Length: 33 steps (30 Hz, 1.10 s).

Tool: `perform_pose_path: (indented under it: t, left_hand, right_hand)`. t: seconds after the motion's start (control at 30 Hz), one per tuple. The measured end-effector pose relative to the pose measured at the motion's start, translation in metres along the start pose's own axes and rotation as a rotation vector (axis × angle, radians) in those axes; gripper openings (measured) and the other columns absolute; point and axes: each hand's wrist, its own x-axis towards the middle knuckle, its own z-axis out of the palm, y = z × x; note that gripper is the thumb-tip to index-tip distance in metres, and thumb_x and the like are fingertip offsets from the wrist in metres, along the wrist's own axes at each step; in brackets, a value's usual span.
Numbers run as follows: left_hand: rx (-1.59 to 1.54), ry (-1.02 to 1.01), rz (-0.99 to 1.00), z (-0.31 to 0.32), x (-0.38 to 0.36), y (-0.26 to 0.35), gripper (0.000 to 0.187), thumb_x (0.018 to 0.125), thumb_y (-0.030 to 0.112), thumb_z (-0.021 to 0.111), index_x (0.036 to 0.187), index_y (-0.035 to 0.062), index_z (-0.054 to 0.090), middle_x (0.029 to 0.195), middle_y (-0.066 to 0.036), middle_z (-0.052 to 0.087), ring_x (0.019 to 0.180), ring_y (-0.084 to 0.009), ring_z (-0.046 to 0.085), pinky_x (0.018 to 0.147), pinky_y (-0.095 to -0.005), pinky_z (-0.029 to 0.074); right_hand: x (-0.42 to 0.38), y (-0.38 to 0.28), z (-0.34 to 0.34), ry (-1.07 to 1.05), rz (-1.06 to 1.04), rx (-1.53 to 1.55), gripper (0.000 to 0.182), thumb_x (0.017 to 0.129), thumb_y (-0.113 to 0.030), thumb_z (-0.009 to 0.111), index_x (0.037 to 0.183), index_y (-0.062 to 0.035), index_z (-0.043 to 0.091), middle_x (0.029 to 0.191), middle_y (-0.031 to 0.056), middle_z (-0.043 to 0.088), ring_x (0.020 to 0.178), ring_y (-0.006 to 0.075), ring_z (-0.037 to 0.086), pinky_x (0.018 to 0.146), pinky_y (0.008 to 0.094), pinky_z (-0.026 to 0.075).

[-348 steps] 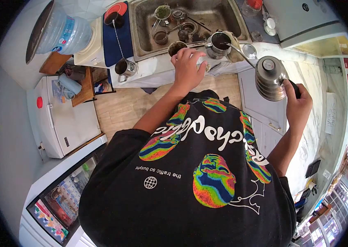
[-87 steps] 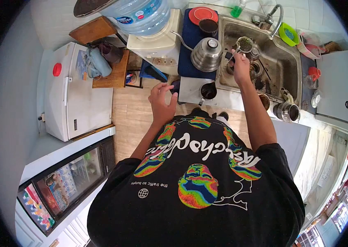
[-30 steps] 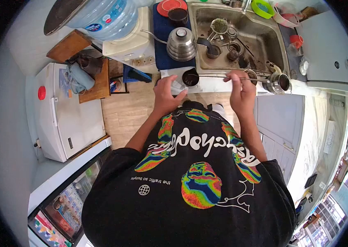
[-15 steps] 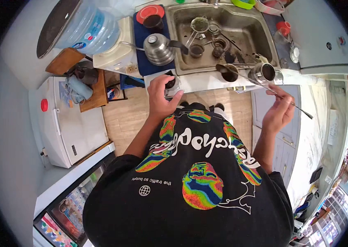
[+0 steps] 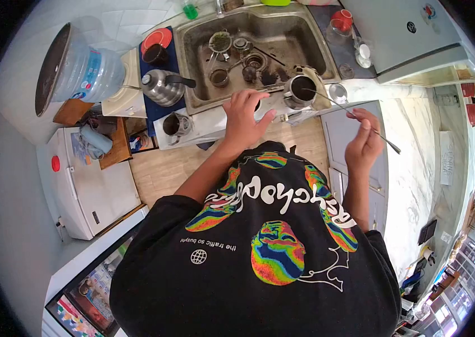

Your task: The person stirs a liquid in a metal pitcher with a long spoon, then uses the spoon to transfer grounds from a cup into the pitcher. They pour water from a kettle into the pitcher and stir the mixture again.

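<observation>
My left hand (image 5: 247, 119) curls its fingers and thumb around a small cup (image 5: 257, 105) at the counter's front edge; the hand covers most of it, leaving a dark patch visible. In my right hand (image 5: 365, 139) is a long thin spoon (image 5: 333, 101), its handle sticking out past my fingers. The spoon's lower end reaches into a metal pitcher (image 5: 295, 101) with a dark inside, so its bowl is hidden. Farther left on the counter stands a glass mug (image 5: 177, 126) with dark contents, apart from both hands.
Beyond the counter edge is a steel sink (image 5: 190, 62) holding a strainer (image 5: 220, 42) and several small vessels. To the left, a gooseneck kettle (image 5: 161, 89) sits on a blue mat near a water jug (image 5: 94, 73). A small glass (image 5: 338, 93) stands right of the pitcher.
My left hand has left the glass mug and moved right to the small cup. The spoon's lower end has gone from over that cup into the metal pitcher. The view has shifted.
</observation>
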Motion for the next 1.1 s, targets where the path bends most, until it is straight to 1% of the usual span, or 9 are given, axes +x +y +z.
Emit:
perform_pose_path:
  t: [0.03,0.07,0.17,0.3,0.33,0.43,0.53,1.0,1.1]
  left_hand:
    - [0.022,0.014,-0.011,0.013,0.003,0.001,0.041,0.084,0.032,0.079,0.12,0.0147,0.068,0.119,-0.006,0.063,0.12,-0.0297,0.054,0.099,-0.0486,0.035]
    - [0.044,0.026,-0.023,0.024,0.005,0.001,0.042,0.083,0.033,0.08,0.119,0.0151,0.068,0.118,-0.005,0.063,0.12,-0.0296,0.054,0.099,-0.049,0.034]
    - [0.104,0.035,-0.03,0.042,0.008,0.0,0.041,0.083,0.036,0.08,0.117,0.0159,0.069,0.118,-0.005,0.063,0.12,-0.0293,0.053,0.098,-0.0501,0.033]
    - [0.124,0.035,-0.012,0.051,0.018,0.0,0.038,0.082,0.037,0.08,0.113,0.0164,0.071,0.117,-0.005,0.063,0.121,-0.029,0.052,0.096,-0.0509,0.033]
    - [0.136,0.019,-0.018,0.051,0.02,0.002,0.038,0.083,0.037,0.08,0.113,0.0167,0.071,0.117,-0.004,0.063,0.121,-0.0285,0.053,0.097,-0.0505,0.033]
    - [0.16,-0.026,-0.012,0.052,0.025,0.003,0.035,0.085,0.037,0.079,0.113,0.017,0.072,0.119,-0.003,0.064,0.122,-0.0275,0.053,0.099,-0.0498,0.034]
    - [0.156,-0.05,0.002,0.059,0.026,0.002,0.033,0.085,0.036,0.078,0.11,0.0162,0.072,0.118,-0.003,0.064,0.123,-0.0268,0.053,0.099,-0.0499,0.034]
    - [0.132,-0.196,0.031,0.051,0.046,-0.011,0.021,0.085,0.031,0.077,0.1,0.0159,0.074,0.111,0.001,0.067,0.12,-0.0251,0.055,0.095,-0.0508,0.034]
    - [0.101,-0.185,0.071,0.05,0.048,-0.015,0.02,0.085,0.03,0.077,0.098,0.0157,0.074,0.11,0.001,0.068,0.12,-0.0248,0.056,0.093,-0.0508,0.035]
  right_hand:
    - [0.001,0.005,0.001,-0.02,-0.004,0.01,0.026,0.107,-0.007,0.045,0.101,0.0032,0.068,0.107,0.0181,0.071,0.103,0.0292,0.07,0.095,0.0394,0.053]
    - [0.004,0.008,0.0,-0.046,-0.055,-0.027,0.023,0.106,-0.007,0.049,0.1,0.0021,0.069,0.106,0.0188,0.071,0.105,0.0332,0.068,0.096,0.0419,0.052]
    - [0.008,0.022,0.004,-0.114,-0.167,-0.074,0.024,0.108,-0.007,0.046,0.104,0.0046,0.066,0.104,0.019,0.072,0.098,0.0271,0.07,0.09,0.0375,0.055]
    - [0.014,0.025,0.01,-0.149,-0.189,-0.083,0.023,0.107,-0.006,0.049,0.1,0.0037,0.068,0.103,0.0178,0.072,0.102,0.0285,0.07,0.092,0.0389,0.054]
    - [0.015,0.027,0.014,-0.146,-0.174,-0.075,0.023,0.105,-0.006,0.05,0.098,0.0018,0.07,0.103,0.017,0.072,0.103,0.0315,0.069,0.093,0.0408,0.053]
    - [0.019,0.026,0.019,-0.19,-0.228,-0.161,0.021,0.104,-0.005,0.052,0.098,-0.0001,0.071,0.103,0.0164,0.072,0.104,0.0329,0.068,0.094,0.0421,0.052]
    - [0.018,0.025,0.02,-0.146,-0.21,-0.133,0.012,0.099,-0.004,0.058,0.098,-0.0029,0.07,0.101,0.0128,0.072,0.1,0.0326,0.066,0.093,0.0435,0.049]
    - [0.017,-0.004,0.015,-0.067,-0.217,-0.205,0.009,0.097,-0.001,0.06,0.095,-0.0027,0.069,0.095,0.0118,0.071,0.095,0.0311,0.068,0.09,0.0423,0.049]
    - [0.011,-0.012,0.016,-0.054,-0.217,-0.175,0.009,0.097,0.0,0.06,0.095,-0.0022,0.068,0.094,0.0115,0.071,0.094,0.0307,0.068,0.088,0.0419,0.049]
